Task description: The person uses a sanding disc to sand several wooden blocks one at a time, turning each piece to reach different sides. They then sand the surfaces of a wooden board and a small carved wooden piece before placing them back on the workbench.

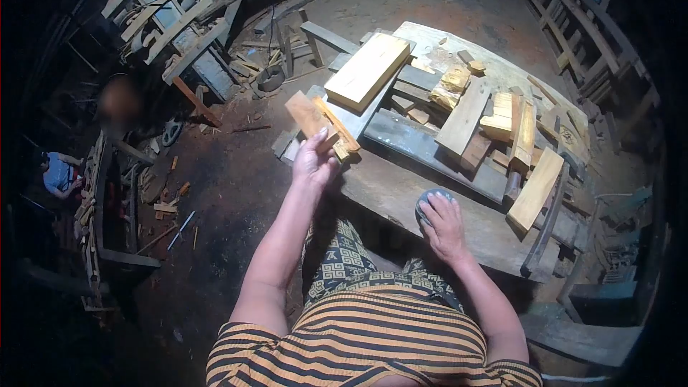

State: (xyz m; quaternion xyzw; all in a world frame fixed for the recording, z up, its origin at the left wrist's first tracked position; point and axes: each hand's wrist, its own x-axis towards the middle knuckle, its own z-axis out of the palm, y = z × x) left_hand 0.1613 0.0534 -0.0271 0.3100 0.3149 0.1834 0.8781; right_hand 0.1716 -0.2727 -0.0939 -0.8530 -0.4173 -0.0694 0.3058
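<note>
My left hand [315, 163] grips a short flat wooden board [306, 113] by its lower end, tilted up above the bench's left corner. Close beside the board is a narrower orange-yellow wooden strip [338, 125]. At the front edge of the workbench [383, 193], my right hand [447, 229] is curled over a rounded dark grey pad [431, 194], whose underside is hidden. A thick pale wooden block [369, 68] lies on the bench just beyond my left hand.
Several cut wood pieces, among them a grey-brown plank [464, 116] and a yellow block [536, 190], cover the bench's right half. A long dark beam [437, 154] runs across it. Timber racks stand left and right. Another person [61, 174] is at the far left.
</note>
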